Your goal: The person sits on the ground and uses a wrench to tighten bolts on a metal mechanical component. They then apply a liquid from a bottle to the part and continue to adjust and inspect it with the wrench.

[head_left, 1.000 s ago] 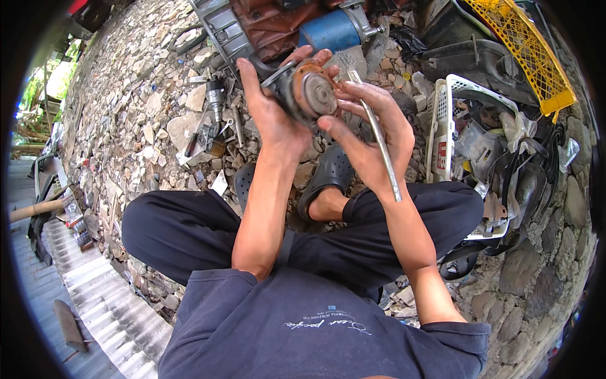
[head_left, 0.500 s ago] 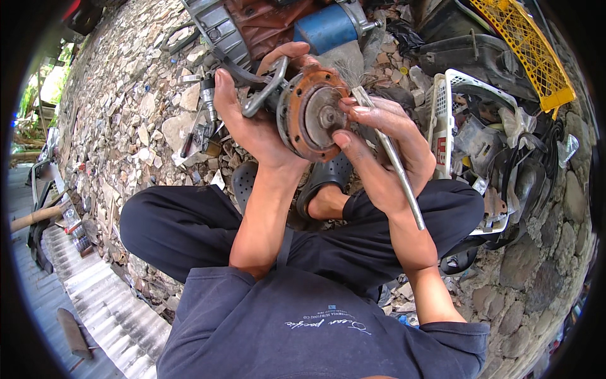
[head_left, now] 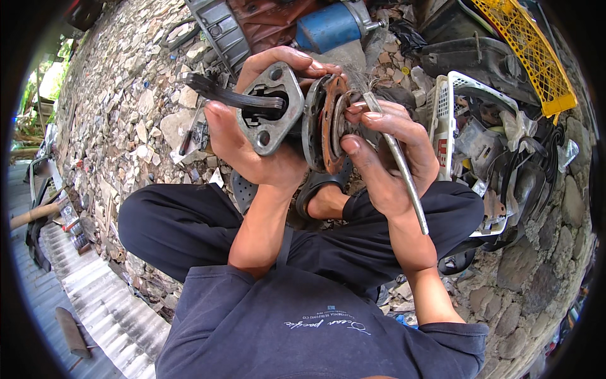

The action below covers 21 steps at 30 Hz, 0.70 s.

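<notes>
My left hand (head_left: pixel 252 139) is wrapped round a mechanical fuel pump (head_left: pixel 273 129). The pump's grey two-hole flange faces up, and its dark curved lever (head_left: pixel 233 98) sticks out to the left. On its right side is a round plate with an orange-brown diaphragm (head_left: pixel 331 126), seen nearly edge-on. My right hand (head_left: pixel 398 139) is closed, with thumb and fingertips against the diaphragm's outer face. Between its fingers it also holds a metal-handled wire brush (head_left: pixel 404 174), slanting down to the right. The fine bristles show near the fingertips at the top.
Beyond my hands lie a blue cylinder (head_left: pixel 327 28) and a ribbed metal housing (head_left: pixel 218 28). A white basket (head_left: pixel 445 120) of parts stands at right beside a yellow grille (head_left: pixel 527 54). Stony ground surrounds my crossed legs; a corrugated sheet (head_left: pixel 104 294) lies lower left.
My left hand has turned the fuel pump, so the flange and lever now show and the diaphragm's face has swung to the right. The wire brush stays in my right hand, slightly shifted.
</notes>
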Each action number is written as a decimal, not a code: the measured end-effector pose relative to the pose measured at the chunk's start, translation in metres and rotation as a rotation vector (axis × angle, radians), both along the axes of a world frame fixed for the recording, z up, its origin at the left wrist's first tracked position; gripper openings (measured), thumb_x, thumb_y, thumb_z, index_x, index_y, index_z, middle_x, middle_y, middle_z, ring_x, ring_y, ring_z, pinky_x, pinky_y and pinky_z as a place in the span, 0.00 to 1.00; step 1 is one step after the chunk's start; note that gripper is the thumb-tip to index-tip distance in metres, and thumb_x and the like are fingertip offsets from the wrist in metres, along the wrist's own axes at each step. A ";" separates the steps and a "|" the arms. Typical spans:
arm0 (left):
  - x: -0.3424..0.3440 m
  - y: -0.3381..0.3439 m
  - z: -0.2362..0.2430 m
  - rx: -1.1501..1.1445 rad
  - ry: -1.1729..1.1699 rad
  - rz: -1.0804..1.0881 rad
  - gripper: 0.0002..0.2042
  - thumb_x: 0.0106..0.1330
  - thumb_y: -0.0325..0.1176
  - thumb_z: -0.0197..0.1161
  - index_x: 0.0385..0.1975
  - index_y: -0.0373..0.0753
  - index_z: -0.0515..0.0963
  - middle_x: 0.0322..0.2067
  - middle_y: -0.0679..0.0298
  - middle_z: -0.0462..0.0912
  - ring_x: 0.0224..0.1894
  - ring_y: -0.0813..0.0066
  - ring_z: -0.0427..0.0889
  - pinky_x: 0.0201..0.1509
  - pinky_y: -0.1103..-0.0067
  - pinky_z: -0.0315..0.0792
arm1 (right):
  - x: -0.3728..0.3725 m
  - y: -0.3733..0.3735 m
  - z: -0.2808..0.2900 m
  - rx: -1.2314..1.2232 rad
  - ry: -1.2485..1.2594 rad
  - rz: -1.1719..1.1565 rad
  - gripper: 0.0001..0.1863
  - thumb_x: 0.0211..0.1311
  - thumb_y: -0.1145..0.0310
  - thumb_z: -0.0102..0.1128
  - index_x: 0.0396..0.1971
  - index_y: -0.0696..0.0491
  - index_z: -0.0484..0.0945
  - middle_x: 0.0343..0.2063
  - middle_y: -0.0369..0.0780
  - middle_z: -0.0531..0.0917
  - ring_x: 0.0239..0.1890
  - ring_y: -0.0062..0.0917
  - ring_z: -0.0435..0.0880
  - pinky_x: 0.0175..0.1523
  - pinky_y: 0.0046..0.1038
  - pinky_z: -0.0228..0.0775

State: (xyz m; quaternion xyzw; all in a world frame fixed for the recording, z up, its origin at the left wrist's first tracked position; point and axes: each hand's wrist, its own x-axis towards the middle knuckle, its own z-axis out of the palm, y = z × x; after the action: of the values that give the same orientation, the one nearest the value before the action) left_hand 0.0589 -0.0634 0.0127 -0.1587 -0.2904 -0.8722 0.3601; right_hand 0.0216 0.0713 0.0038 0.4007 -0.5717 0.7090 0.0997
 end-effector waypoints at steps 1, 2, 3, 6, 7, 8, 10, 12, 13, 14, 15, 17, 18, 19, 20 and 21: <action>0.001 0.001 0.000 -0.002 -0.003 0.016 0.43 0.66 0.70 0.33 0.46 0.25 0.69 0.40 0.49 0.76 0.46 0.57 0.80 0.55 0.64 0.74 | 0.000 0.000 -0.001 -0.004 -0.002 0.006 0.20 0.43 0.85 0.73 0.40 0.59 0.80 0.37 0.45 0.87 0.45 0.33 0.84 0.51 0.33 0.73; 0.002 0.001 0.000 -0.005 -0.006 0.032 0.44 0.66 0.71 0.34 0.46 0.25 0.69 0.40 0.48 0.76 0.46 0.57 0.80 0.55 0.64 0.74 | 0.000 -0.001 -0.001 -0.008 -0.002 0.009 0.21 0.43 0.85 0.73 0.40 0.59 0.80 0.37 0.45 0.87 0.45 0.33 0.84 0.51 0.33 0.73; 0.002 0.002 0.001 -0.031 -0.022 0.050 0.44 0.66 0.71 0.34 0.46 0.24 0.69 0.40 0.48 0.76 0.45 0.57 0.80 0.55 0.64 0.74 | 0.000 -0.001 -0.002 -0.011 -0.001 0.007 0.21 0.43 0.85 0.73 0.40 0.59 0.80 0.37 0.45 0.87 0.45 0.33 0.84 0.51 0.33 0.73; 0.001 0.000 0.001 -0.115 -0.036 0.098 0.44 0.66 0.71 0.36 0.45 0.24 0.69 0.40 0.48 0.76 0.45 0.57 0.80 0.54 0.64 0.74 | 0.001 0.000 -0.002 -0.013 -0.011 0.003 0.21 0.43 0.85 0.73 0.40 0.59 0.80 0.37 0.45 0.87 0.45 0.33 0.84 0.51 0.33 0.73; 0.001 -0.001 0.000 -0.144 -0.018 0.110 0.43 0.66 0.71 0.36 0.45 0.24 0.69 0.40 0.48 0.76 0.45 0.57 0.80 0.54 0.64 0.73 | 0.001 -0.001 -0.002 -0.014 -0.017 0.003 0.21 0.43 0.85 0.73 0.40 0.59 0.79 0.37 0.45 0.87 0.45 0.33 0.84 0.51 0.33 0.73; 0.000 -0.003 -0.001 -0.174 0.000 0.122 0.43 0.66 0.71 0.37 0.45 0.24 0.69 0.40 0.48 0.76 0.46 0.57 0.80 0.54 0.64 0.73 | 0.001 -0.001 -0.002 -0.014 -0.009 0.004 0.21 0.43 0.85 0.72 0.40 0.59 0.79 0.37 0.45 0.87 0.45 0.33 0.84 0.51 0.32 0.73; -0.001 -0.003 -0.002 -0.183 0.017 0.129 0.44 0.65 0.71 0.36 0.44 0.24 0.69 0.39 0.48 0.76 0.45 0.57 0.80 0.54 0.64 0.74 | 0.000 -0.001 -0.004 -0.011 0.010 0.001 0.21 0.43 0.85 0.72 0.40 0.59 0.79 0.37 0.45 0.86 0.45 0.33 0.84 0.51 0.32 0.73; -0.003 -0.004 -0.005 -0.216 0.053 0.163 0.45 0.65 0.72 0.35 0.44 0.23 0.69 0.39 0.47 0.76 0.45 0.57 0.80 0.53 0.64 0.74 | 0.002 -0.001 -0.004 -0.016 -0.006 0.005 0.20 0.43 0.85 0.72 0.40 0.59 0.79 0.37 0.45 0.86 0.45 0.33 0.84 0.51 0.32 0.73; -0.006 -0.005 -0.007 -0.244 0.080 0.192 0.45 0.65 0.72 0.34 0.43 0.23 0.69 0.39 0.47 0.76 0.44 0.57 0.80 0.53 0.64 0.74 | 0.002 -0.001 -0.003 -0.018 -0.014 0.006 0.20 0.43 0.86 0.72 0.40 0.59 0.79 0.36 0.45 0.86 0.45 0.33 0.84 0.51 0.32 0.73; -0.007 -0.005 -0.008 -0.264 0.099 0.214 0.45 0.65 0.73 0.34 0.43 0.24 0.70 0.39 0.47 0.76 0.44 0.57 0.80 0.53 0.64 0.74 | 0.002 0.000 -0.003 -0.010 -0.018 0.011 0.20 0.43 0.86 0.72 0.40 0.59 0.79 0.37 0.45 0.86 0.45 0.33 0.83 0.52 0.32 0.73; -0.009 -0.006 -0.008 -0.284 0.118 0.237 0.45 0.64 0.73 0.34 0.42 0.24 0.70 0.39 0.47 0.76 0.43 0.57 0.80 0.52 0.64 0.74 | 0.002 0.000 -0.002 -0.004 -0.023 0.016 0.20 0.43 0.86 0.71 0.40 0.59 0.79 0.37 0.45 0.86 0.45 0.33 0.83 0.52 0.32 0.73; -0.010 -0.006 -0.008 -0.310 0.138 0.265 0.46 0.64 0.74 0.34 0.41 0.24 0.70 0.38 0.48 0.76 0.42 0.57 0.80 0.52 0.63 0.75 | 0.002 0.000 -0.002 -0.007 -0.030 0.032 0.20 0.43 0.86 0.71 0.41 0.59 0.79 0.37 0.45 0.86 0.46 0.32 0.83 0.52 0.31 0.73; -0.011 -0.006 -0.008 -0.321 0.147 0.276 0.46 0.63 0.74 0.34 0.40 0.24 0.71 0.38 0.48 0.75 0.42 0.57 0.80 0.52 0.63 0.75 | 0.002 -0.001 -0.002 -0.014 -0.032 0.041 0.21 0.44 0.86 0.70 0.41 0.60 0.78 0.37 0.45 0.85 0.46 0.32 0.82 0.52 0.31 0.73; -0.013 -0.007 -0.011 -0.332 0.154 0.283 0.46 0.63 0.74 0.34 0.40 0.24 0.71 0.37 0.48 0.75 0.42 0.58 0.80 0.52 0.62 0.75 | 0.001 -0.001 -0.003 -0.021 -0.034 0.050 0.21 0.44 0.86 0.70 0.41 0.60 0.78 0.37 0.46 0.85 0.46 0.32 0.82 0.52 0.31 0.73; -0.014 -0.008 -0.012 -0.342 0.160 0.290 0.46 0.63 0.75 0.34 0.40 0.25 0.71 0.37 0.48 0.75 0.42 0.58 0.80 0.52 0.62 0.75 | 0.001 -0.001 -0.002 -0.015 -0.036 0.050 0.21 0.44 0.87 0.69 0.41 0.60 0.78 0.38 0.46 0.85 0.46 0.32 0.82 0.52 0.31 0.73; -0.013 -0.008 -0.012 -0.343 0.157 0.286 0.46 0.63 0.75 0.34 0.40 0.25 0.71 0.37 0.49 0.75 0.42 0.58 0.80 0.52 0.61 0.75 | 0.002 -0.001 -0.002 -0.012 -0.039 0.052 0.21 0.44 0.87 0.69 0.42 0.61 0.77 0.38 0.46 0.84 0.47 0.32 0.82 0.53 0.30 0.73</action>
State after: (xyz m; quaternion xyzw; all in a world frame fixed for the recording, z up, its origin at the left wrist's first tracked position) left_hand 0.0457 -0.0712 0.0007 -0.2421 -0.4250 -0.7351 0.4694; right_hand 0.0236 0.0704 0.0016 0.4011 -0.5585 0.7224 0.0727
